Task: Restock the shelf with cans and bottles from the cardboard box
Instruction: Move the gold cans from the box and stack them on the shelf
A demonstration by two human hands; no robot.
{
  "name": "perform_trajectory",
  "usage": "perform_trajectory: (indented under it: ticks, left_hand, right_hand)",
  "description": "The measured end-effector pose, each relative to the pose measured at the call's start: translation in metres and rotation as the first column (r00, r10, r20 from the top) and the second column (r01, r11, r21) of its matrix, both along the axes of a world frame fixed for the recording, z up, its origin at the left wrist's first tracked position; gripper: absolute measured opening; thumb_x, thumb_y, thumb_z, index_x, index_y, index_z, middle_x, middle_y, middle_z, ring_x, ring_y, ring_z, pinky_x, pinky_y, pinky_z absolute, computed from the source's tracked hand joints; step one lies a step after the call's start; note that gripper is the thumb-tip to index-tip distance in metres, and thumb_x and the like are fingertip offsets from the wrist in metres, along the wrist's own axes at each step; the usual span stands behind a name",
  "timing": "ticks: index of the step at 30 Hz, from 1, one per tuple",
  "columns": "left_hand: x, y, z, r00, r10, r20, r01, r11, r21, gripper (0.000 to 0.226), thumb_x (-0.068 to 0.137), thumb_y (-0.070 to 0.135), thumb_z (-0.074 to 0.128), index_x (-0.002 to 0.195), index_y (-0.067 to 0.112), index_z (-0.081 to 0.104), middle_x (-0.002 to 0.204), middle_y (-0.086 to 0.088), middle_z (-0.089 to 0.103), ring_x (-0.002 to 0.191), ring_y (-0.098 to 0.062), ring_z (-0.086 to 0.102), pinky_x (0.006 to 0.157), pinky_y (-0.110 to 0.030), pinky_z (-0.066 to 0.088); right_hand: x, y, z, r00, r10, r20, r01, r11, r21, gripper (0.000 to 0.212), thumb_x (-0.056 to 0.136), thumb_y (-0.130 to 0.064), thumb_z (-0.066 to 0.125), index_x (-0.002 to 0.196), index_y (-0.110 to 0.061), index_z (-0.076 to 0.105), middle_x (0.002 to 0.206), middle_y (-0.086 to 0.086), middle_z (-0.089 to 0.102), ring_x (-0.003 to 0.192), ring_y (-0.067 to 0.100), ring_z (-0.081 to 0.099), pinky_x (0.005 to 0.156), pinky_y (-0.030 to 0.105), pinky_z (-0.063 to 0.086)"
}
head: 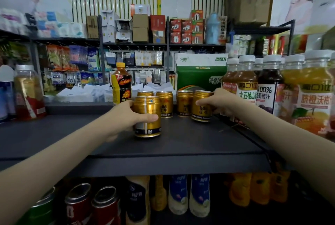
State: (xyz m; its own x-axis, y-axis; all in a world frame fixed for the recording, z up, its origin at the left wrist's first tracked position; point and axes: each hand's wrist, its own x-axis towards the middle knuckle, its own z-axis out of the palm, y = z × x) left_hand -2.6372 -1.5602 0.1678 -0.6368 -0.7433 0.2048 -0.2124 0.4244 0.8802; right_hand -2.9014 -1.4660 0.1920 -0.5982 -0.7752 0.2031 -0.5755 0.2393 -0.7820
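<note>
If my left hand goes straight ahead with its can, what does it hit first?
Likely the rear gold can directly behind the held can in your left hand; depth between them is unclear.

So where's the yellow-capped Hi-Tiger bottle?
Head view, centre-left: the Hi-Tiger bottle stands at the back of the dark shelf, just left of the gold cans.

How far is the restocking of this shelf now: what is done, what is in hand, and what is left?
Done: three gold cans stand at the back of the dark shelf. In hand: the left hand grips a fourth can, the right hand a fifth can. Left: release both; bare shelf shows on the left. The cardboard box is out of view, so remaining stock is unknown.
</note>
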Motion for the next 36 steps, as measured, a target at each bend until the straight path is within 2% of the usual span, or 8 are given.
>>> perform_trajectory:
  ticks: [5, 10, 12, 17, 22, 27, 32, 36]
  left_hand:
    - [0.002, -0.014, 0.000, 0.999, -0.040, -0.016, 0.041, 0.993, 0.108, 0.080, 0.054, 0.023, 0.087, 0.124, 0.022, 0.047, 0.116, 0.003, 0.062, 0.113, -0.020, 0.055, 0.102, -0.045, 0.041]
    - [0.005, -0.019, -0.002, 0.992, -0.115, -0.045, 0.121, 0.975, 0.188, 0.070, 0.050, 0.013, 0.085, 0.110, 0.029, 0.051, 0.115, 0.002, 0.063, 0.112, -0.020, 0.056, 0.109, -0.049, 0.036]
    - [0.006, -0.022, -0.004, 0.992, -0.119, -0.027, 0.122, 0.978, 0.170, 0.080, 0.049, 0.017, 0.090, 0.118, 0.029, 0.051, 0.118, 0.002, 0.063, 0.115, -0.021, 0.056, 0.109, -0.050, 0.036]
    - [0.005, -0.026, -0.002, 0.990, -0.138, 0.036, 0.133, 0.985, 0.112, 0.102, 0.037, 0.033, 0.094, 0.128, 0.030, 0.048, 0.119, 0.005, 0.065, 0.114, -0.019, 0.058, 0.107, -0.050, 0.038]
    - [0.004, -0.022, 0.000, 0.990, -0.136, 0.043, 0.132, 0.988, 0.074, 0.077, 0.056, 0.025, 0.085, 0.123, 0.031, 0.046, 0.116, 0.006, 0.063, 0.109, -0.016, 0.058, 0.102, -0.043, 0.043]
    - [0.004, -0.024, 0.001, 0.991, -0.126, 0.033, 0.125, 0.991, 0.045, 0.070, 0.061, 0.024, 0.083, 0.119, 0.032, 0.044, 0.109, 0.010, 0.062, 0.099, -0.008, 0.058, 0.079, -0.027, 0.048]
    - [0.008, -0.034, 0.003, 0.994, -0.098, 0.050, 0.093, 0.992, 0.085, 0.070, 0.066, 0.018, 0.082, 0.124, 0.029, 0.045, 0.113, 0.007, 0.060, 0.100, -0.012, 0.056, 0.090, -0.036, 0.042]
    - [0.011, -0.045, 0.003, 0.995, -0.051, 0.085, 0.045, 0.996, 0.072, 0.083, 0.061, 0.022, 0.085, 0.133, 0.024, 0.045, 0.124, 0.001, 0.059, 0.115, -0.021, 0.054, 0.096, -0.041, 0.042]
  right_hand:
    - [-0.011, -0.022, 0.003, 0.985, -0.143, -0.092, 0.149, 0.987, 0.061, 0.057, 0.078, -0.028, 0.078, 0.118, -0.002, 0.046, 0.108, 0.011, 0.055, 0.096, 0.026, 0.055, 0.062, 0.030, 0.045]
    - [-0.023, -0.045, -0.004, 0.969, -0.186, -0.164, 0.199, 0.978, 0.069, 0.057, 0.078, -0.030, 0.078, 0.119, -0.003, 0.051, 0.115, 0.014, 0.060, 0.099, 0.025, 0.059, 0.077, 0.033, 0.053]
    - [-0.027, -0.048, -0.005, 0.963, -0.198, -0.184, 0.215, 0.973, 0.083, 0.063, 0.077, -0.031, 0.078, 0.124, -0.002, 0.049, 0.120, 0.016, 0.059, 0.106, 0.028, 0.059, 0.085, 0.035, 0.054]
    - [-0.030, -0.044, -0.001, 0.846, -0.017, -0.534, 0.113, 0.982, 0.148, 0.097, 0.078, -0.023, 0.078, 0.151, -0.009, 0.016, 0.155, 0.013, 0.018, 0.142, 0.030, 0.024, 0.110, 0.040, 0.034]
    - [-0.030, -0.038, 0.005, 0.630, 0.189, -0.753, 0.142, 0.926, 0.351, 0.090, 0.082, -0.016, 0.072, 0.152, -0.023, 0.017, 0.152, 0.005, 0.029, 0.135, 0.025, 0.035, 0.100, 0.040, 0.045]
    - [-0.029, -0.041, 0.003, 0.598, 0.193, -0.778, 0.154, 0.925, 0.348, 0.090, 0.083, -0.015, 0.070, 0.153, -0.022, 0.013, 0.154, 0.005, 0.027, 0.137, 0.025, 0.033, 0.104, 0.040, 0.042]
    - [-0.021, -0.056, 0.005, 0.543, 0.275, -0.793, 0.080, 0.923, 0.375, 0.092, 0.082, -0.025, 0.071, 0.152, -0.017, 0.013, 0.155, 0.006, 0.027, 0.143, 0.023, 0.022, 0.119, 0.043, 0.008]
    - [-0.017, -0.062, 0.005, 0.536, 0.237, -0.810, 0.064, 0.945, 0.320, 0.074, 0.086, -0.025, 0.068, 0.148, -0.015, 0.028, 0.149, 0.006, 0.037, 0.137, 0.024, 0.033, 0.115, 0.038, 0.023]
